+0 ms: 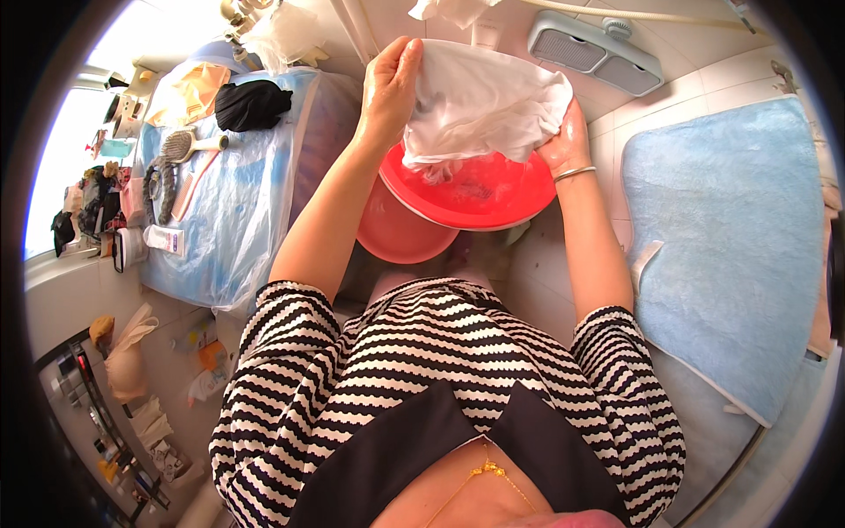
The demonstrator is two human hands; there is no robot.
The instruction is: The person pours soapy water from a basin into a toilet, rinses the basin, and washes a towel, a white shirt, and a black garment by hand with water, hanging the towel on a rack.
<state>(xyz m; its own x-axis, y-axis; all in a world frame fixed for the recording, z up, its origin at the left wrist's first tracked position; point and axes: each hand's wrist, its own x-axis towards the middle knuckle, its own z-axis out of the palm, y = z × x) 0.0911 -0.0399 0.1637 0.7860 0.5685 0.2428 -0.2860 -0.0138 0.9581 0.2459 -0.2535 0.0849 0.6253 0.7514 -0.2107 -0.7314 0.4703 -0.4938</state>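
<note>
From my distance I saw the left hand [393, 88] closed, thumb and fingers pinching one corner of the white cloth [484, 101]; the right hand [569, 145] gripped its opposite side, fingers partly hidden. The cloth hung between them over the red basin [493, 198]. I judged the step to be hand-washing; the next move called for two firm grips above the basin.

Bright white light came from the blown-out window [51, 167], far left of the red basin [519, 189]. Glare streaked the plastic sheet [242, 216] nearer the basin's left; dim shadow lay just below the basin. Farthest from it, straight edges bowed toward a black rim.
</note>
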